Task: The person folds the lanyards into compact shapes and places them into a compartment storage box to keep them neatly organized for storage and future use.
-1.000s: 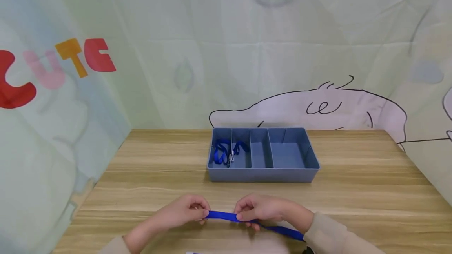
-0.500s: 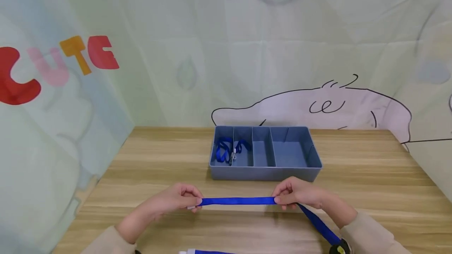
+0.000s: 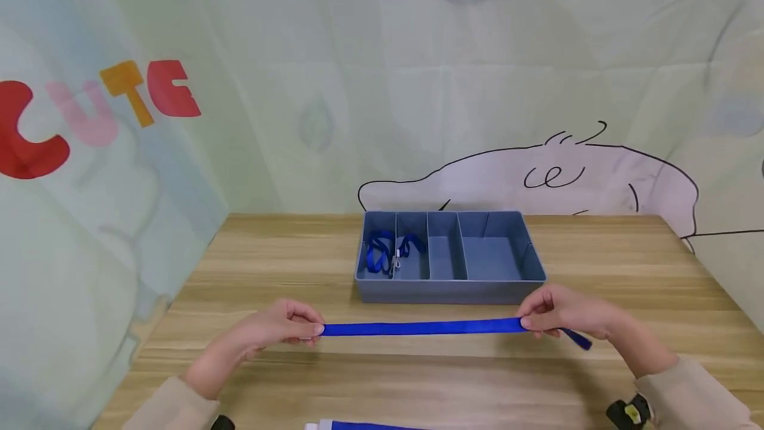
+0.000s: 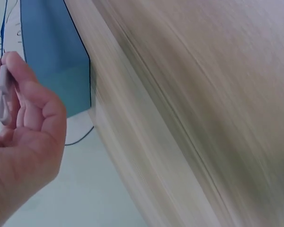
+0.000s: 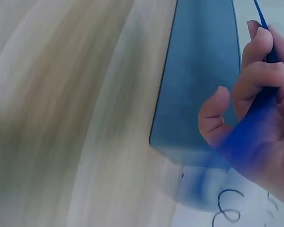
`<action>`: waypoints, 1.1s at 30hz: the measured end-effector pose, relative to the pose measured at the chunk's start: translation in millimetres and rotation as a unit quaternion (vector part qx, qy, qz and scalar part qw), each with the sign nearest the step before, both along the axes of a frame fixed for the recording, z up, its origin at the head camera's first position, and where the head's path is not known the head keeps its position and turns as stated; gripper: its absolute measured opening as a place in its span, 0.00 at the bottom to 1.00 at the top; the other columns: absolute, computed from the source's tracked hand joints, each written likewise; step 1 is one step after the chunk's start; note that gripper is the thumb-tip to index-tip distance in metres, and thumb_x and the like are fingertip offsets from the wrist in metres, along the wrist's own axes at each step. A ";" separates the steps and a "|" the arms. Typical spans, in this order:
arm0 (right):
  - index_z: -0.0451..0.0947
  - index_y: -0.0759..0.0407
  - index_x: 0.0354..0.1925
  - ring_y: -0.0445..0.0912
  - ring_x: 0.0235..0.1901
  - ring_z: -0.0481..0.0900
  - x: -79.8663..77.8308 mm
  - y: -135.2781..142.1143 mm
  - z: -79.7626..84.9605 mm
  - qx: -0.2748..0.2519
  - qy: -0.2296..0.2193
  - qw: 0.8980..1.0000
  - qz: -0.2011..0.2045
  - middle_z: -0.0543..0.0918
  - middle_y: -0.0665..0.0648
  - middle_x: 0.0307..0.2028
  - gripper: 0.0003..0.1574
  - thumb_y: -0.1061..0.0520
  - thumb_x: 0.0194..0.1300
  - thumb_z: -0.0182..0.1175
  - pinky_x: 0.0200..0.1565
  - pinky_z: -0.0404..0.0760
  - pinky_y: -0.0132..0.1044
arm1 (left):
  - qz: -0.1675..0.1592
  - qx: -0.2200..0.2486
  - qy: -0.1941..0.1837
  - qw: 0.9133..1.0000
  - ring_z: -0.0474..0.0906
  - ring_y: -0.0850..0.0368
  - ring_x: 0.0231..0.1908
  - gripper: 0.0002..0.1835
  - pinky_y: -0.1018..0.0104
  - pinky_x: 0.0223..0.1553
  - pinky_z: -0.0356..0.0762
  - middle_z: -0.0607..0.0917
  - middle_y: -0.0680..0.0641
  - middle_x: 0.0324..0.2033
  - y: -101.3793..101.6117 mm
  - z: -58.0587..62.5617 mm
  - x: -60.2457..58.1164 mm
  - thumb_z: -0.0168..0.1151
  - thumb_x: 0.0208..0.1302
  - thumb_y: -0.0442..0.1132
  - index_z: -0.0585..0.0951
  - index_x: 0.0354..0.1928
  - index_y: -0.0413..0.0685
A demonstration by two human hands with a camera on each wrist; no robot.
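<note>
A blue lanyard (image 3: 418, 328) is stretched nearly level between the two hands, in front of the tray. My left hand (image 3: 280, 322) pinches its left end; in the left wrist view a pale clip (image 4: 4, 85) shows between those fingers. With thumb and fingers, my right hand (image 3: 564, 314) pinches the strap farther along. A short tail of strap sticks out past the right hand, and the right wrist view shows blue strap (image 5: 255, 127) running across the palm, blurred by motion.
Behind the hands stands a blue-grey divided tray (image 3: 450, 290). Coiled blue lanyards (image 3: 379, 251) with metal clips lie in its two left compartments. Another blue strap with a white end (image 3: 325, 425) lies at the wooden table's (image 3: 268, 257) near edge. A printed curtain (image 3: 298, 85) hangs behind.
The right hand has slid to the right along the strap and the left hand slightly left. The stretch of lanyard between them has grown much longer; the tail has shortened.
</note>
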State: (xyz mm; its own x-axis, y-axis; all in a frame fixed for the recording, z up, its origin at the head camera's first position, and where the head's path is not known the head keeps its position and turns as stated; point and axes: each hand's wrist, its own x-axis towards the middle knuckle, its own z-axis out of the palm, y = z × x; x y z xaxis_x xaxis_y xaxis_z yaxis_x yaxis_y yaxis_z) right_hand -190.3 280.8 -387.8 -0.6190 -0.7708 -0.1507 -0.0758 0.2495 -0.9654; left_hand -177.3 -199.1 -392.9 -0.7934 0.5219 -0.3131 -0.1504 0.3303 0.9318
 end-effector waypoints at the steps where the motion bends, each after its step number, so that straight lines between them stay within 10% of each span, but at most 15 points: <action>1: 0.78 0.72 0.39 0.39 0.16 0.66 -0.7 4.3 1.2 0.001 0.006 1.000 0.001 0.77 0.46 0.23 0.10 0.65 0.67 0.53 0.19 0.66 0.29 | 0.000 0.001 0.000 1.000 0.78 0.61 0.28 0.15 0.67 0.33 0.77 0.83 0.50 0.26 -1.6 -0.2 -1.1 0.62 0.62 0.39 0.80 0.40 0.29; 9: 0.81 0.66 0.43 0.36 0.20 0.65 -3.1 32.4 11.7 0.021 0.030 0.999 0.006 0.77 0.44 0.26 0.11 0.66 0.65 0.53 0.17 0.57 0.32 | 0.012 -0.007 0.009 1.000 0.78 0.60 0.29 0.14 0.69 0.30 0.74 0.84 0.50 0.26 -14.0 0.6 -7.1 0.60 0.63 0.39 0.80 0.40 0.32; 33: 0.82 0.57 0.42 0.38 0.35 0.77 -3.3 71.0 15.2 -0.052 0.003 0.992 -0.117 0.80 0.46 0.37 0.16 0.67 0.69 0.48 0.42 0.80 0.34 | 0.029 -0.014 0.022 0.999 0.80 0.58 0.31 0.12 0.64 0.35 0.75 0.84 0.50 0.27 -19.0 6.7 -6.4 0.61 0.63 0.41 0.81 0.39 0.36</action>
